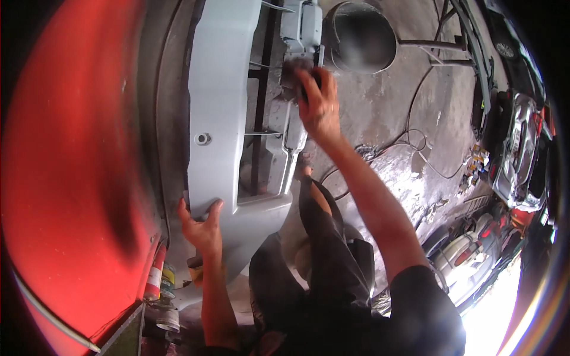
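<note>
A long grey car bumper (222, 107) runs away from me, with a wide opening along its right side. My left hand (203, 231) grips its near left edge, thumb on the grey face and fingers at the rim. My right hand (320, 110) reaches to the bumper's right-hand strip with bent fingers closed on a dark brownish pad (298, 74). Motion blurs the pad, which rests against the grey surface; its exact kind is hard to make out. A round hole (203, 139) shows in the bumper's face.
A large red panel (71, 154) curves along the left. Beyond my right hand stands a grey drum (363, 38), near a metal stand (439, 44). Cans (168, 280) sit at lower left. A hose (411, 113) loops over the floor. Motorcycles (469, 258) and a car (516, 154) stand right.
</note>
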The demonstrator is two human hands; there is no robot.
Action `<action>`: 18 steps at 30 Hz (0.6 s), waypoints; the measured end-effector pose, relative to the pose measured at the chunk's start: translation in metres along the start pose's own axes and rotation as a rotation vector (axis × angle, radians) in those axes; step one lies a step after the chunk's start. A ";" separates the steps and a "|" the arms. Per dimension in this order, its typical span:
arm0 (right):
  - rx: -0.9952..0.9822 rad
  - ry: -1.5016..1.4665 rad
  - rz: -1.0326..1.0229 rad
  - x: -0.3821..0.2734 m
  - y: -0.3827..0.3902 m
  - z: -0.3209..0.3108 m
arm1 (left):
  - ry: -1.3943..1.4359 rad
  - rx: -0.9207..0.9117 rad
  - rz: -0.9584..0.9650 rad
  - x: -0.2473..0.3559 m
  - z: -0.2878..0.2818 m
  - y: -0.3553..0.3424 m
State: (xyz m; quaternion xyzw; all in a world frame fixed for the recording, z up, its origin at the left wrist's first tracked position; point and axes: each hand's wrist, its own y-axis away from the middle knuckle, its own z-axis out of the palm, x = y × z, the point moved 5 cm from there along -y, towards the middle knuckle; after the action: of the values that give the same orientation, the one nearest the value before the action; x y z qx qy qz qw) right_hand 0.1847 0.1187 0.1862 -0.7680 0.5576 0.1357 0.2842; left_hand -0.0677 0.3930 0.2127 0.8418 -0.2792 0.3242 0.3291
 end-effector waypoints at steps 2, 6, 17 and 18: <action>-0.039 0.127 -0.110 0.028 -0.034 0.027 | -0.036 -0.008 0.011 0.004 -0.002 -0.001; -0.143 0.307 -0.233 0.073 -0.116 0.067 | -0.056 -0.016 0.007 0.007 -0.002 -0.003; -0.174 0.237 -0.002 0.129 -0.179 0.080 | -0.053 0.014 0.003 0.009 -0.002 -0.004; -0.088 0.206 -0.111 0.103 -0.157 0.074 | -0.104 0.037 0.047 0.008 -0.002 -0.004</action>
State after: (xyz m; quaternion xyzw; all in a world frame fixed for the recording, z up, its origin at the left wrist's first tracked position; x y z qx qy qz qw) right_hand 0.3748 0.1162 0.1173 -0.8195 0.5338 0.0646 0.1985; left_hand -0.0609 0.3952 0.2186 0.8565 -0.3098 0.2929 0.2909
